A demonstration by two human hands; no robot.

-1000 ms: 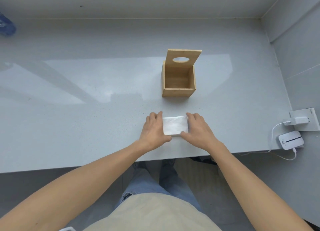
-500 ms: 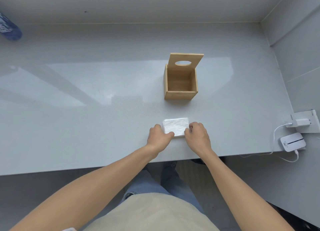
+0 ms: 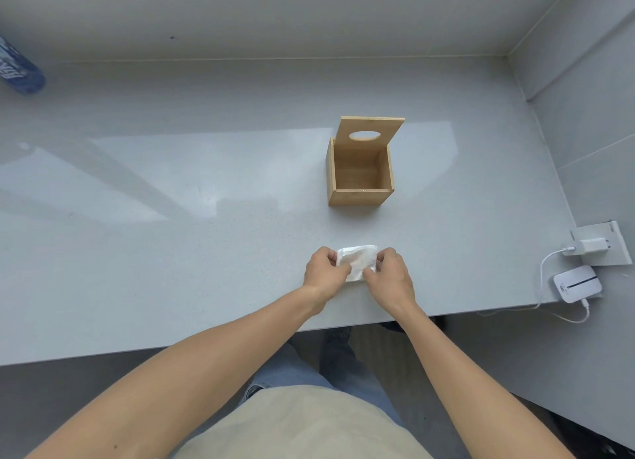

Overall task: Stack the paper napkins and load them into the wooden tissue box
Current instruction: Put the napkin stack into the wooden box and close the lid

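Blue bottle (image 3: 19, 68) lies at the far left edge of the grey countertop (image 3: 171, 252), well apart from the work and of no concern to this step. Left hand (image 3: 324, 269) is curled onto the left side of the napkin stack (image 3: 357, 261), fingers tucked at its edge, thumb over the top. The stack sits near the front edge of the countertop, between the two hands; whether it is lifted clear of the surface cannot be told. Top sheet looks rumpled and the far edge is not square. Right hand (image 3: 390, 274) grips the right side of the same stack in a matching pinch. Wooden tissue box (image 3: 359, 180) stands farther back, slightly right of the stack, with its lid (image 3: 369, 133), the one with the oval slot, tipped up at the rear; the interior appears empty. Judgement: step in hand is squaring and gripping the stack before carrying it to the box. To do it well, press both sides evenly so the sheets do not fan out, keep thumbs on top to hold the loose upper sheet, and lower the stack level into the opening, clear of the raised lid. Risk: soft paper buckles or catches the box rim. At far right, a white charger (image 3: 592, 245) and a small white device (image 3: 577, 283) with cable sit off the work area.
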